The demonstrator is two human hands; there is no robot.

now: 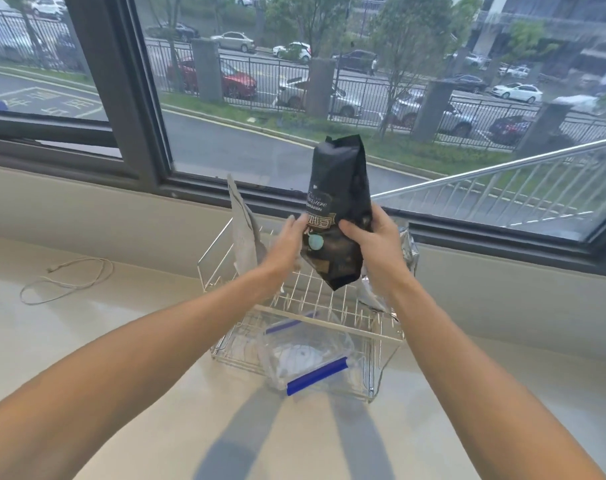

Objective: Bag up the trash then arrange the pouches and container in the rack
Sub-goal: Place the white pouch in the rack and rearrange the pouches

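Black pouch (337,216): upright, tilted slightly, held in the air above the rack's upper tier, just past centre of view toward 12 o'clock.
Right hand (374,233): at the pouch's 3 o'clock edge, thumb across the front, fingers curled round the back; firm grip on the black pouch.
Left hand (289,245): at the pouch's 9 o'clock edge, fingers straight and relaxed, fingertips touching the pouch's side; no curl round it.
Wire rack (388,336): two tiers, standing on the pale counter (121,358) below the hands, at 6 o'clock from the pouch.
Grey pouch (244,237): upright in the upper tier, leaning at the rack's 9 o'clock end, just beside the left hand.
Silver pouch (408,247): at the rack's 3 o'clock end, mostly hidden behind the right wrist.
Clear container (305,358): lower tier, blue clips on its lid, at 6 o'clock from the black pouch.
White cable (66,278): looped on the counter, well apart from the rack at 9 o'clock.
Window (114,98): behind the counter at 12 o'clock, street and parked cars beyond.
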